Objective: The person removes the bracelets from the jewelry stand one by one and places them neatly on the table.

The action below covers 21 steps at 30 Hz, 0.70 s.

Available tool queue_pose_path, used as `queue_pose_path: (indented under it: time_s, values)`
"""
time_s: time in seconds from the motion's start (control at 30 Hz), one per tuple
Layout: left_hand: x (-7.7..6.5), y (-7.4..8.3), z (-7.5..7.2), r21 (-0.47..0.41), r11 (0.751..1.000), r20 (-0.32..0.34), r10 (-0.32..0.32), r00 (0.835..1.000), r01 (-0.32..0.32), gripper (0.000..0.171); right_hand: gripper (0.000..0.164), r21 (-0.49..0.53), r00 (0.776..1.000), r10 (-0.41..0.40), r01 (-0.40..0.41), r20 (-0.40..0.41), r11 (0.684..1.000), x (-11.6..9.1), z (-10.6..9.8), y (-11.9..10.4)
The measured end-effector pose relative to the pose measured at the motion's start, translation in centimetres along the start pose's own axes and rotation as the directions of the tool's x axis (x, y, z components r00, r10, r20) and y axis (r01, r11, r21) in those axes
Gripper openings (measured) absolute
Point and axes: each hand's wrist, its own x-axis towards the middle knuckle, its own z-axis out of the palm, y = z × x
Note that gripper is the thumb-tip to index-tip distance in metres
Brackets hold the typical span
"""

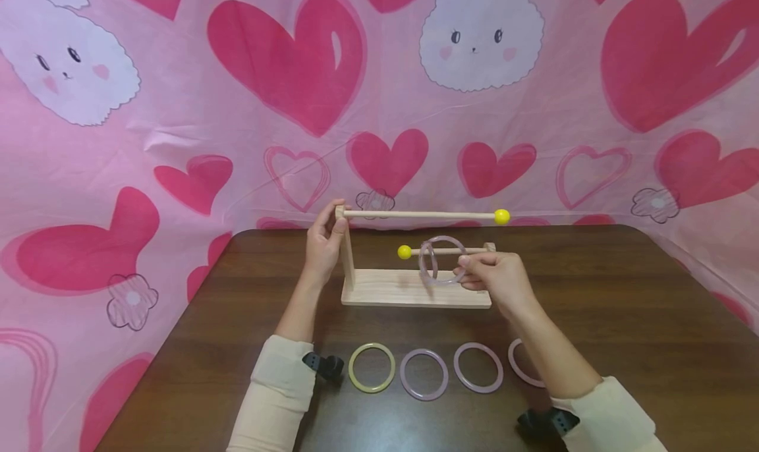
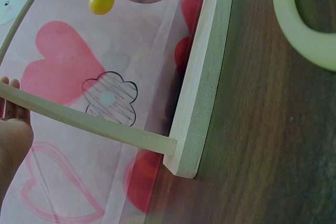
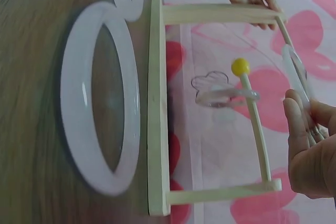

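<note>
Rack stands on the table; left hand grips its taller post, right hand pinches a translucent ring near a second ring on the lower rod.

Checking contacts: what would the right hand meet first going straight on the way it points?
Likely the hanging ring on the lower rod, just beyond the held ring; depth is unclear, so the right hand might miss it.
</note>
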Motion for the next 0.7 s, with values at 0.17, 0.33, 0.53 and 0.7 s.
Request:
queue_pose_path:
  time_s: [0.17,0.33,0.53,0.7]
  values:
    - [0.0,0.1,0.0,0.01,1.0,-0.005,-0.007,1.0,0.007,0.043,0.01,0.057,1.0,-0.002,0.003,-0.009,0.998,-0.3,-1.5,-0.2]
    - [0.0,0.1,0.0,0.018,1.0,-0.01,-0.003,1.0,0.003,0.043,0.015,0.106,0.999,-0.033,0.034,-0.012,0.994,-0.6,-2.9,-0.3]
    - [0.1,0.1,0.0,0.023,1.0,-0.01,-0.001,1.0,0.002,0.04,0.02,0.145,0.999,-0.038,0.042,-0.032,0.988,-0.9,-4.4,-0.2]
    - [0.2,0.0,0.0,0.018,1.0,-0.004,-0.007,1.0,0.007,0.036,0.018,0.122,0.999,-0.023,0.027,-0.028,0.992,-1.5,-5.7,0.0]
